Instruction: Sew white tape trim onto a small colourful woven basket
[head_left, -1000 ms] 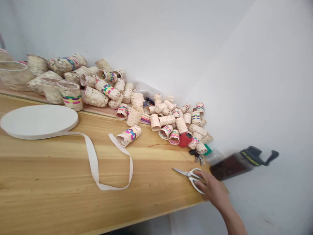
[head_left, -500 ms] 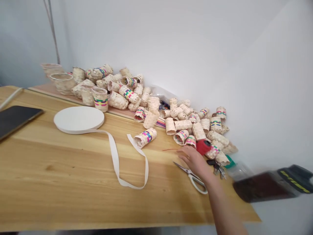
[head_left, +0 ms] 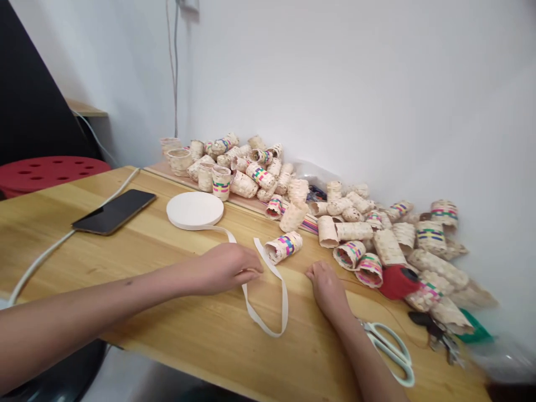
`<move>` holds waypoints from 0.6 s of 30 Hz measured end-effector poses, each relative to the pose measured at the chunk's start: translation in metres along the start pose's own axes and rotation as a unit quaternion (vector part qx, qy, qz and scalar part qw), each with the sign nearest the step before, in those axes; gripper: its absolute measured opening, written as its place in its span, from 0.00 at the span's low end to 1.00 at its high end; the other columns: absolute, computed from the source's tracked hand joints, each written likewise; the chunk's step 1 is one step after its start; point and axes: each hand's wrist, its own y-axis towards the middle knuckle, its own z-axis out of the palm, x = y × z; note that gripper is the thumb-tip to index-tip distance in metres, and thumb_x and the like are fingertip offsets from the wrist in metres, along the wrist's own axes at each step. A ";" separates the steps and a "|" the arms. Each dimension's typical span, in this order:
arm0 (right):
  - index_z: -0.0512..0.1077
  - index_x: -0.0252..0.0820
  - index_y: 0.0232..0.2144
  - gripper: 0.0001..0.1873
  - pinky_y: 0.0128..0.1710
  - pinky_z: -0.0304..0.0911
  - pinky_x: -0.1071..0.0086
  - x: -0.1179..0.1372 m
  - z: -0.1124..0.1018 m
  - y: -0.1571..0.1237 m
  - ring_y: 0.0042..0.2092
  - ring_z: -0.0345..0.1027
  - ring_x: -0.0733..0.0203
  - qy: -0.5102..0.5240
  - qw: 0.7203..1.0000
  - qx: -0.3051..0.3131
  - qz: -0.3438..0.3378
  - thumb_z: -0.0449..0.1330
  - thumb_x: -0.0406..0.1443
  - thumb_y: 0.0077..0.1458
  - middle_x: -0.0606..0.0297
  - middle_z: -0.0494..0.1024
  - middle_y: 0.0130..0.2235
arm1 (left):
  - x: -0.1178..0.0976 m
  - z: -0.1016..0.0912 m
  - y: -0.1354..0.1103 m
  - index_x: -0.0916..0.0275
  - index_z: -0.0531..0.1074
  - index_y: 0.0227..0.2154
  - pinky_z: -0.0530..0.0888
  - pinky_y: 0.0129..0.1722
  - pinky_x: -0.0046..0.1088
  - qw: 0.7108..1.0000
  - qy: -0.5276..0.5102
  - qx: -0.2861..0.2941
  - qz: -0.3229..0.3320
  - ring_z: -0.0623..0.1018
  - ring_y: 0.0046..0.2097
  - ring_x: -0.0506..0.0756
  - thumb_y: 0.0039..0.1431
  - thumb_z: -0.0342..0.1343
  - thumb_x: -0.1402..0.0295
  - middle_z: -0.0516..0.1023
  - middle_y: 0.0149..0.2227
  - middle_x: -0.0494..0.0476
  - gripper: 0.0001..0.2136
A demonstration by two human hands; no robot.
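My left hand is closed, fingertips together, over a stretch of white flat ribbon. What its fingers hold, if anything, is hidden. My right hand is closed in a pinch above the table. A thin red thread runs from a red spool toward this hand and appears to be in its fingers. Between and beyond both hands lies a small woven cylinder with coloured bands. The ribbon's roll rests flat at left. Scissors with pale handles lie beside my right forearm, their blades hidden.
Many woven cylinders are heaped along the wall. A black phone and a white cable lie at left. Keys are by the right edge. A red stool stands beyond the table's left side.
My left hand has come into view over the ribbon. My right hand has drawn away from the spool and closed. The view has swung left.
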 end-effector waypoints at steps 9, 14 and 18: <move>0.65 0.44 0.36 0.11 0.26 0.63 0.67 0.014 -0.045 0.010 0.26 0.67 0.59 0.119 0.988 -0.084 0.054 0.48 0.44 0.60 0.65 0.74 0.26 | 0.027 0.073 0.059 0.63 0.77 0.27 0.65 0.29 0.27 0.972 0.105 -0.020 -0.211 0.76 0.31 0.58 0.58 0.55 0.53 0.78 0.28 0.58 0.17; 0.67 0.44 0.40 0.17 0.29 0.66 0.68 0.017 -0.083 0.005 0.28 0.68 0.60 0.186 0.969 -0.145 0.067 0.50 0.49 0.59 0.63 0.75 0.29 | 0.038 0.055 0.068 0.59 0.77 0.34 0.66 0.33 0.26 0.976 0.097 -0.069 -0.184 0.76 0.40 0.55 0.61 0.51 0.67 0.77 0.40 0.55 0.09; 0.71 0.43 0.42 0.20 0.35 0.68 0.66 0.015 -0.095 0.004 0.34 0.72 0.59 0.211 0.964 -0.147 0.073 0.52 0.50 0.58 0.61 0.78 0.35 | 0.039 0.024 0.061 0.58 0.76 0.39 0.69 0.41 0.26 0.986 0.076 -0.117 -0.092 0.75 0.47 0.54 0.65 0.47 0.69 0.74 0.50 0.54 0.11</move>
